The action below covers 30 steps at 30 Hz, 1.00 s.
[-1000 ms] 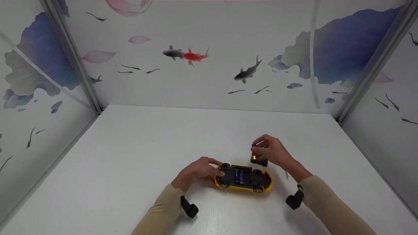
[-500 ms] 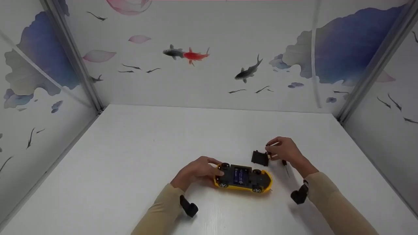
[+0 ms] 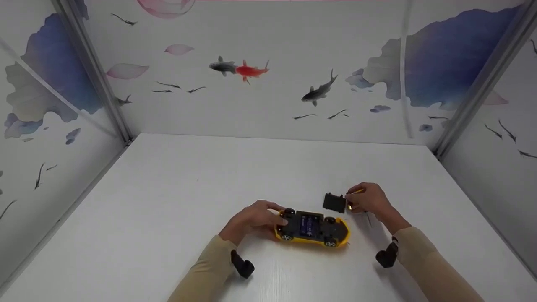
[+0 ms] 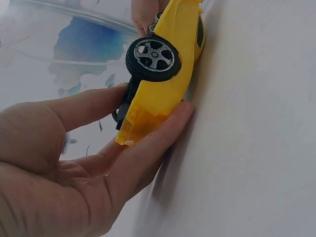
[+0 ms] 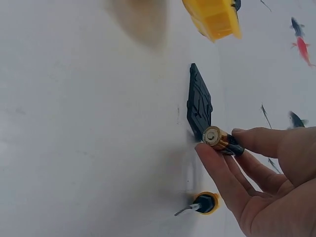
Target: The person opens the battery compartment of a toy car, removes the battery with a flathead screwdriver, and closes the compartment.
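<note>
A yellow toy car (image 3: 340, 231) lies wheels up on the white table, with blue batteries (image 3: 309, 226) showing in its open underside compartment. My left hand (image 3: 258, 216) grips the car's left end; in the left wrist view the thumb presses the dark underside and fingers lie against the yellow body (image 4: 168, 89). My right hand (image 3: 371, 199) pinches a black and copper battery (image 5: 221, 140) between thumb and fingers, just right of a flat black battery cover (image 3: 334, 203). Below that hand, a screwdriver (image 5: 205, 203) with a yellow and black handle lies on the table, partly hidden in the head view.
White panels printed with fish and lotus leaves enclose the table (image 3: 201, 180) at the back (image 3: 268, 113) and both sides. Metal posts (image 3: 465, 92) stand at the back corners. A black wrist camera (image 3: 387, 256) hangs at each sleeve.
My right hand has moved right and slightly nearer with the battery, away from over the battery cover, which is now uncovered. The left hand and toy car have stayed put.
</note>
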Tool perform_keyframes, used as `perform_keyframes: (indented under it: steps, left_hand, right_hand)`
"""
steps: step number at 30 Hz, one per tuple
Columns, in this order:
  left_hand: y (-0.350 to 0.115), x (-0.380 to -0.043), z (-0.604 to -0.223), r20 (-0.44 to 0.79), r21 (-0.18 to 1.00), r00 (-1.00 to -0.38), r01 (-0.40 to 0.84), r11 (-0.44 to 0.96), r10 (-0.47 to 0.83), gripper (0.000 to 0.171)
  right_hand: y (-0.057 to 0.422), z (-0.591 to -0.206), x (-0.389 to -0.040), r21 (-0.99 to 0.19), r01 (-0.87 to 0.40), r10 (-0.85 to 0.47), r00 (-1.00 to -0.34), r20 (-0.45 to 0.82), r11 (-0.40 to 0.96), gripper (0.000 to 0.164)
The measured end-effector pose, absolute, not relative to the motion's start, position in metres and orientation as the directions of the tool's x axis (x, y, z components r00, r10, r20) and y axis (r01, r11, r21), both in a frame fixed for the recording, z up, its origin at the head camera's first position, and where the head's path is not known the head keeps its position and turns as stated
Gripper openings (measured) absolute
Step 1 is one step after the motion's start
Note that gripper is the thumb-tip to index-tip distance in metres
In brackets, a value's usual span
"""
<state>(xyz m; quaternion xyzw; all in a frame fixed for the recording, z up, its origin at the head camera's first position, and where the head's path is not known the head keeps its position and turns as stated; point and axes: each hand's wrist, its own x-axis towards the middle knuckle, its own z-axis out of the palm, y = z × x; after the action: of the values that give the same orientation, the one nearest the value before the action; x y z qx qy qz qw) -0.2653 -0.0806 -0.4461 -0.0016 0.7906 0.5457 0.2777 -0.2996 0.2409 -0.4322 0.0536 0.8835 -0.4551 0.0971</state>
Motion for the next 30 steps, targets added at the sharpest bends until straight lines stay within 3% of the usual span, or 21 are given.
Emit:
perform_keyframes:
  steps: [19,30]
  left_hand:
    - [-0.079,-0.266,-0.448,-0.422,0.862,-0.86,-0.283,0.421,0.286,0.049]
    - [-0.081,-0.267,-0.448,-0.416,0.852,-0.866,-0.264,0.452,0.278,0.048]
  right_hand:
    - [0.234,-0.433,-0.292,-0.732,0.11,0.036,-0.993,-0.116,0.672,0.031]
    - [0.21,-0.41,-0.268,-0.739,-0.075,-0.101,-0.995,0.009,0.669,0.028]
